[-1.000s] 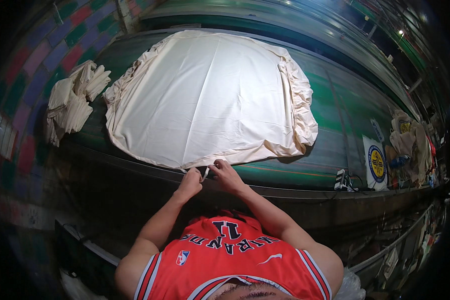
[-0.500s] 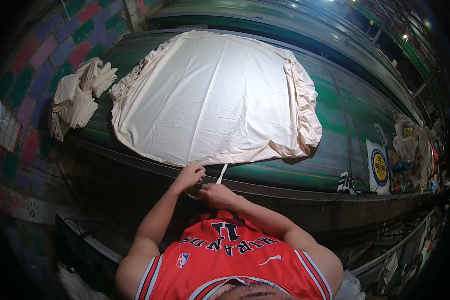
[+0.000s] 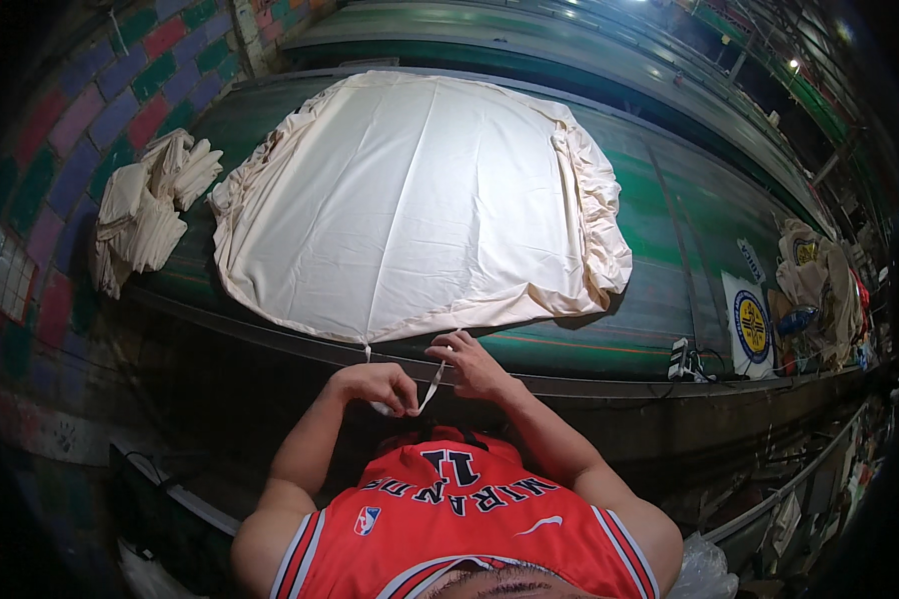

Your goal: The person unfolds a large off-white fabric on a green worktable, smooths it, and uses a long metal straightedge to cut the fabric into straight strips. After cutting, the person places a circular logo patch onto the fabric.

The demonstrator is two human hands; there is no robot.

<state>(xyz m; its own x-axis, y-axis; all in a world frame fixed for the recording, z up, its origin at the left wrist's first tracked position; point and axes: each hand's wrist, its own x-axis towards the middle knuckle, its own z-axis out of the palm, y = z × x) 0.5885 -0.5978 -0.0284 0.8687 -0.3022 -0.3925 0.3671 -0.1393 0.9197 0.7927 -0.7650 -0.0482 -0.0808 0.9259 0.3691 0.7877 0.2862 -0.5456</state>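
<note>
A large cream cloth piece (image 3: 420,200) lies spread over a green table, its left and right sides gathered into ruffles. At its near edge, a narrow white drawstring (image 3: 429,390) runs between my two hands, below the table's front edge. My left hand (image 3: 378,387) is closed in a pinch on the lower part of this drawstring; a short end also hangs from the cloth just above that hand. Beside the cloth's near edge, my right hand (image 3: 477,365) has its fingers curled around the drawstring's upper part. The fingertips are partly hidden.
Folded cream cloths (image 3: 148,205) are piled on the table's left end. At the right end lie a printed cloth (image 3: 752,329) with a round blue-yellow emblem, a crumpled cloth heap (image 3: 817,285) and a small white device (image 3: 678,357) with cables. A brick wall (image 3: 75,125) stands left.
My left hand has drawn back from the cloth's edge toward my body. My right hand has risen to the right, toward the cloth, and the drawstring now stretches between them.
</note>
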